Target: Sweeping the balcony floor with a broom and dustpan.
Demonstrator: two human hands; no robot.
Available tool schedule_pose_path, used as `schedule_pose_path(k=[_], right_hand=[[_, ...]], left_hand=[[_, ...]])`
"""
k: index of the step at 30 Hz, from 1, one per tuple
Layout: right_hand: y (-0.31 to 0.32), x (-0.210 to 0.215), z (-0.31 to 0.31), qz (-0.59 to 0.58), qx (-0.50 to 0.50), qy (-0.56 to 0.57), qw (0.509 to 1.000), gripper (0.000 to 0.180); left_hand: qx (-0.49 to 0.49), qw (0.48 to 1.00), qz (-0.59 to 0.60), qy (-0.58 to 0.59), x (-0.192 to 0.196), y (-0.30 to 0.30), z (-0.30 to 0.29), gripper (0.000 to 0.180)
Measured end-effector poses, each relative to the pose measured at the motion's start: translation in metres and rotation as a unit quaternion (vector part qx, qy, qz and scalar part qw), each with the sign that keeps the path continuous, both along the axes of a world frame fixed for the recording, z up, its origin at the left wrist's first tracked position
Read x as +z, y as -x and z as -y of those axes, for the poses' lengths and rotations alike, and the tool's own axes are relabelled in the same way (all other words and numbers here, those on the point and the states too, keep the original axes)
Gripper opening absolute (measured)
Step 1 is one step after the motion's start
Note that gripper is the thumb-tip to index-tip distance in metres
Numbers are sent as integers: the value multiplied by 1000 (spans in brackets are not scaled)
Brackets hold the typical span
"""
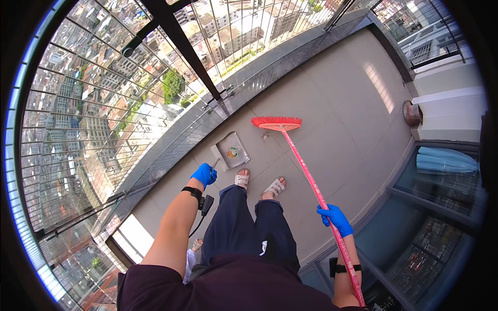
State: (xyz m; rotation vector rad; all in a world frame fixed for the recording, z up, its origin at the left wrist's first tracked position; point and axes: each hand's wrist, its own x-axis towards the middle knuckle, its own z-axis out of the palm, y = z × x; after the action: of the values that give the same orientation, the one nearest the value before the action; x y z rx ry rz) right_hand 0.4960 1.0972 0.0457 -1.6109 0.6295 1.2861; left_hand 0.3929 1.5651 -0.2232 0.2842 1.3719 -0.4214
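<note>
My right hand (336, 220), in a blue glove, is closed around the long pink handle of a broom (306, 173). The broom's red bristles (277, 121) rest on the floor ahead of my feet, with the handle slanting back past my right side. My left hand (204, 175), also gloved in blue, grips the thin handle of a dustpan (229, 140). This grey pan lies on the tiles in front of my left foot and has a round coloured sticker inside. Beside the broom head, between it and the pan, sits a small clump of litter (266, 136).
A dark ledge (264, 83) with a barred railing curves along the left and far side, high above buildings. Glass panels (430, 207) stand at the right. A round brownish pot (413, 114) rests by the white wall. Another person's foot (197, 244) shows behind my left leg.
</note>
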Motion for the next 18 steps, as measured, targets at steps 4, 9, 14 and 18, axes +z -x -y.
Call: schedule_pose_path(k=[4, 9, 14, 18], right_hand=[[-9, -42, 7, -91, -181, -116, 972, 16], [47, -77, -17, -267, -422, -342, 796, 10], [104, -56, -45, -351, -437, -404, 723, 16], [110, 3, -38, -343, -400, -356, 772, 17]], left_hand=[[-365, 889, 68, -268, -17, -45, 7, 11], [-719, 454, 120, -512, 6, -107, 24, 12], [-811, 393, 87, -424, 61, -137, 24, 14], [-744, 426, 101, -505, 65, -122, 17, 15]])
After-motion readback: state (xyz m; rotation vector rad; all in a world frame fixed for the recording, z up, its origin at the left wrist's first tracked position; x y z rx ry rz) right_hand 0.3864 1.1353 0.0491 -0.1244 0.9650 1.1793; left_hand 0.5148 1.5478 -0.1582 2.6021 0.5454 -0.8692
